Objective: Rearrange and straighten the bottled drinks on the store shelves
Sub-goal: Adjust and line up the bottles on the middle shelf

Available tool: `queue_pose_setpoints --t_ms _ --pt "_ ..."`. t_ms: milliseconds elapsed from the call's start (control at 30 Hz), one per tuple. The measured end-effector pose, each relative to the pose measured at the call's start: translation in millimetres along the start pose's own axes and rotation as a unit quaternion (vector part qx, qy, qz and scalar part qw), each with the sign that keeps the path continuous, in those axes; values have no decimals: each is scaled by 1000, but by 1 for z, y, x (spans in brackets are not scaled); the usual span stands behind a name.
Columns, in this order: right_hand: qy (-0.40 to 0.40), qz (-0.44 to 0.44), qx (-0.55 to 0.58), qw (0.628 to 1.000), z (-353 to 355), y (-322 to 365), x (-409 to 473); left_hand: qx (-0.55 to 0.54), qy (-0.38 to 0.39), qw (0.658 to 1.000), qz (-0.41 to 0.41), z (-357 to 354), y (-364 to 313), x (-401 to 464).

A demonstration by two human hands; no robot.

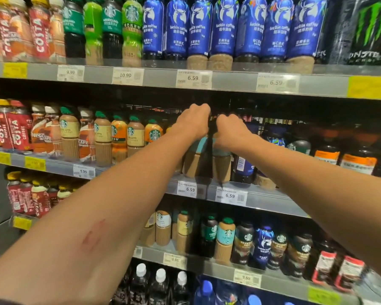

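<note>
Both my arms reach into the second shelf from the top. My left hand grips the top of a milky coffee bottle with a teal label. Right beside it, my right hand grips the top of a matching bottle. The two bottles stand upright and touching at the shelf's front edge; their caps are hidden under my fingers. A dark gap or strap runs between them. Blue Luckin coffee bottles stand just right of them.
Starbucks latte bottles and Costa and Nescafe bottles fill the same shelf to the left. Blue Luckin bottles line the shelf above, Monster cans at far right. Lower shelves hold more Starbucks bottles. Price tags line the rails.
</note>
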State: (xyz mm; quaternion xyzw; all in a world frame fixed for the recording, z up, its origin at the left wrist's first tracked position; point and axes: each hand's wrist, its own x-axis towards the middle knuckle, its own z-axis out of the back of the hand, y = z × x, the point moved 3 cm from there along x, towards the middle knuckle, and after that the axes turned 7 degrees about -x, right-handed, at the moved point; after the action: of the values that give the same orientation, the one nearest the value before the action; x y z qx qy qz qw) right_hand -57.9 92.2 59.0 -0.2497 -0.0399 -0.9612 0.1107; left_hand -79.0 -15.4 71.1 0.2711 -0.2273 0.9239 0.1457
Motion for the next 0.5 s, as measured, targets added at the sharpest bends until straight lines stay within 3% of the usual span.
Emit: queue_pose_setpoints --t_ms 167,333,500 --pt "-46 21 -199 979 10 0 -7 1 -4 998 57 7 4 -8" --pt "-27 6 -235 972 16 -10 -7 -29 -41 997 51 2 -9 -15" --pt "-27 16 -236 971 19 -24 -7 -43 -18 999 25 -18 -25 -14"
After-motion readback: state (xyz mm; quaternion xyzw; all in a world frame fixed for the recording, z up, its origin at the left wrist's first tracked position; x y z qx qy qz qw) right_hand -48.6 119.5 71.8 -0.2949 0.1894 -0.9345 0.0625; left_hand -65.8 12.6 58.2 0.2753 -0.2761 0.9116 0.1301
